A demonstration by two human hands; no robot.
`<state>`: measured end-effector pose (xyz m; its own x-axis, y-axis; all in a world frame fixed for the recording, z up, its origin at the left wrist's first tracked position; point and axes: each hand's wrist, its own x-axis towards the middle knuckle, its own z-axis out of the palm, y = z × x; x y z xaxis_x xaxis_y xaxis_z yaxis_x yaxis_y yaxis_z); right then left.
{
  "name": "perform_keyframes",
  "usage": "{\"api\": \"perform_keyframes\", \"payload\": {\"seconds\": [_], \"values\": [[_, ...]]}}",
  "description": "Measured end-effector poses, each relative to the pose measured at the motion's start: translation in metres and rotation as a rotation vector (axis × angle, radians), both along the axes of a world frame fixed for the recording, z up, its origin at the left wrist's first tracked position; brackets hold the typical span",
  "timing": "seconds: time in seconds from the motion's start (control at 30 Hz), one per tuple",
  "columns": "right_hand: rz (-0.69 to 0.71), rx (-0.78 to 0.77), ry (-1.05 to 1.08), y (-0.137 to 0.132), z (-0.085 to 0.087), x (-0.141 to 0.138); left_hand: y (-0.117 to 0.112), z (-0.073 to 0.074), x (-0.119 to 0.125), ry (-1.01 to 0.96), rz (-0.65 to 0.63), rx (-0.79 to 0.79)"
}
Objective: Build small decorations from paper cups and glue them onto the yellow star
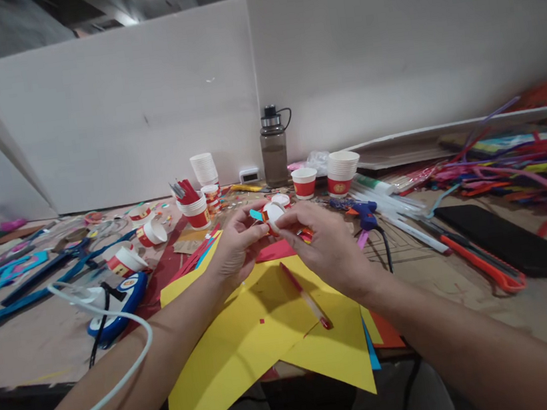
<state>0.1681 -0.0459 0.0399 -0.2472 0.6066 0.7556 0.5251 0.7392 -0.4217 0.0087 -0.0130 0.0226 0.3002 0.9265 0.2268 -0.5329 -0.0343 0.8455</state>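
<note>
Both hands meet above the table's middle around a small white and red paper cup [273, 214] with a bit of blue paper stuck at its left side. My left hand [236, 245] pinches the cup from the left, fingers curled. From the right, my right hand [323, 242] grips the same cup with bent fingers. Below them lie yellow paper sheets [251, 342] with a red pen [307, 300] on top, and a red sheet [274, 252] just under the hands.
Several paper cups [342, 172], a dark water bottle [273, 148], a blue glue gun [362, 212], a red utility knife [483, 263], a black phone [510, 241], pipe cleaners [525, 165] at right. Blue scissors [59, 263] and a white cable [111, 388] at left. White partition boards [140, 108] behind.
</note>
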Motion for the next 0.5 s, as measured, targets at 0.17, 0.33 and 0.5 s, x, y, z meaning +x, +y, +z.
{"api": "perform_keyframes", "payload": {"seconds": [0.17, 0.33, 0.5], "values": [[0.011, -0.003, 0.005, -0.0011, -0.0033, -0.0008, -0.002, 0.0005, 0.0003, 0.001, -0.006, -0.011], [0.031, 0.003, 0.018, -0.0041, -0.004, -0.0005, -0.003, 0.0, 0.0, 0.027, -0.012, 0.022], [0.052, 0.035, 0.029, -0.0061, -0.0035, 0.0009, -0.0035, -0.0002, -0.0015, 0.03, -0.031, 0.055]]}}
